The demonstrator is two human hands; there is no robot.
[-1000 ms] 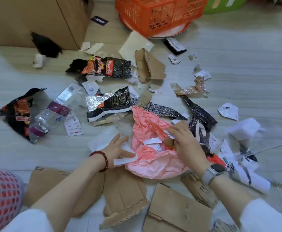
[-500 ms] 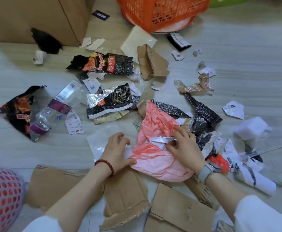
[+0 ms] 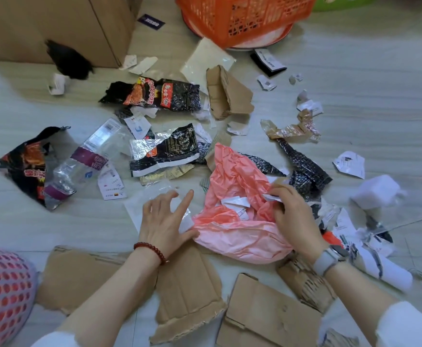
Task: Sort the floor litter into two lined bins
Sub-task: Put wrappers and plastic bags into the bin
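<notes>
Pinching a white paper scrap (image 3: 270, 196) at the pink bag (image 3: 240, 216), the right hand (image 3: 294, 216) has a closed grip; the left hand (image 3: 166, 216) lies flat with fingers spread on clear plastic (image 3: 152, 196). At frame centre, the bag's long axis runs from upper left to lower right. Litter covers the pale floor (image 3: 380, 96); an orange basket (image 3: 245, 16) sits at top, a cardboard box (image 3: 54, 26) upper left.

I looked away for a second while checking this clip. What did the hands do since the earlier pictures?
The left hand lifted its fingers and spread them over the clear plastic sheet. The right hand kept pinching a white paper scrap at the pink bag, which bunched up slightly. The cardboard pieces and wrappers stayed put.
</notes>
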